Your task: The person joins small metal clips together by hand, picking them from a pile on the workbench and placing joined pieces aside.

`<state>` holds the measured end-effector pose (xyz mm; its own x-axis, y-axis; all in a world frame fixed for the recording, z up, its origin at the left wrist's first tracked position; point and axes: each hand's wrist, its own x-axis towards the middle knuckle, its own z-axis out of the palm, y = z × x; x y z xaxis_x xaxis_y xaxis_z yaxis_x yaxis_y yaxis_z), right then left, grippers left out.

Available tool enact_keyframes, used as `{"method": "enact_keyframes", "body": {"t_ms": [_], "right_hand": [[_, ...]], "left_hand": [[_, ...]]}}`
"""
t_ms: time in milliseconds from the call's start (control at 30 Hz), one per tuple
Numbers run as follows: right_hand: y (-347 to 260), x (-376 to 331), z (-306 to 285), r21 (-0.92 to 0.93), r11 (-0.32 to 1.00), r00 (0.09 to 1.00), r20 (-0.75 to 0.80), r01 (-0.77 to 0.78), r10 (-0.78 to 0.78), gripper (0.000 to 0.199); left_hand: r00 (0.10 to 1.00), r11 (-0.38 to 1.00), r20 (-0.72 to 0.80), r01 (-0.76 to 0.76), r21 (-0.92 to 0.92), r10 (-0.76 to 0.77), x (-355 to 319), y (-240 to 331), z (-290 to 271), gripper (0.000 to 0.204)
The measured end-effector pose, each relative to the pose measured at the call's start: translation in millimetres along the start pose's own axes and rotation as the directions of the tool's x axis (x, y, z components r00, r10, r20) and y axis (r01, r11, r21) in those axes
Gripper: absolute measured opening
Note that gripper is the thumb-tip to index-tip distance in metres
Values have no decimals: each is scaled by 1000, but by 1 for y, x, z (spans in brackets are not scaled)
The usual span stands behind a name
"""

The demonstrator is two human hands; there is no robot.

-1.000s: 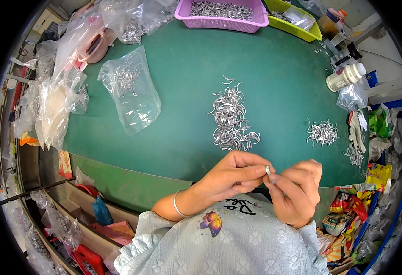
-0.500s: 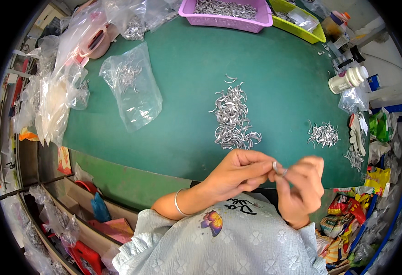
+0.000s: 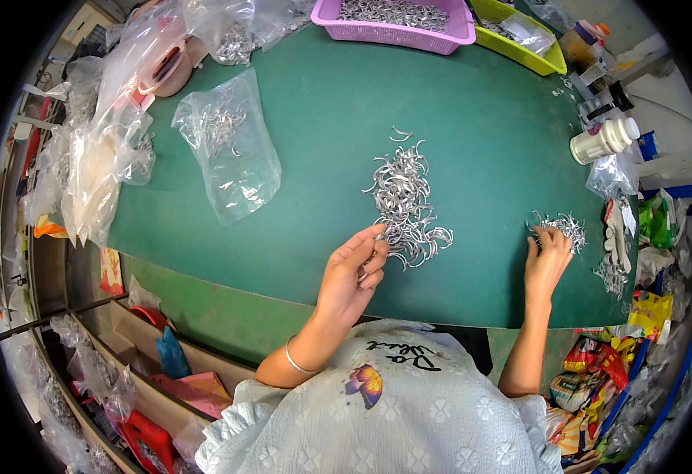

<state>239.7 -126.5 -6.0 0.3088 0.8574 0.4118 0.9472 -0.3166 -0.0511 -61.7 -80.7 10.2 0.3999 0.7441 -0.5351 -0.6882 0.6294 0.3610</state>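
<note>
Two heaps of curved, shiny metal clips lie on the green matte surface (image 3: 314, 142). The large heap (image 3: 405, 201) sits at its centre; the left hand (image 3: 351, 272) pinches clips at the heap's near edge. The right hand (image 3: 547, 261), fingers loosely spread, touches the small heap (image 3: 560, 227) to the right. Individual clips cannot be counted. One crinkled clear bag (image 3: 227, 150) lies left of the large heap.

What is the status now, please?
Left hand picking at big pile of metal hooks. Right hand on small pile. Nothing between them.
</note>
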Motion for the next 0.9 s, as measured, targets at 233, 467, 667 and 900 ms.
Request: {"method": "enact_keyframes", "body": {"t_ms": [233,467,667,900], "right_hand": [[-124,4,-14,673,701,807,266,236,-527,56],[-114,-11,15,679,655,808,155,331,-569,30],[-89,3,16,775,628,951,136,73,-278,12],[-87,14,6,632,769,970,112,99,-217,12]], "left_hand": [[994,983,94,36,178,-53,-5,-20,-4,25],[972,932,20,217,289,-232,-8,-29,-16,28],[983,948,12,175,268,-185,-6,-31,-20,29],[991,953,55,104,284,-124,-5,-26,-12,25]]}}
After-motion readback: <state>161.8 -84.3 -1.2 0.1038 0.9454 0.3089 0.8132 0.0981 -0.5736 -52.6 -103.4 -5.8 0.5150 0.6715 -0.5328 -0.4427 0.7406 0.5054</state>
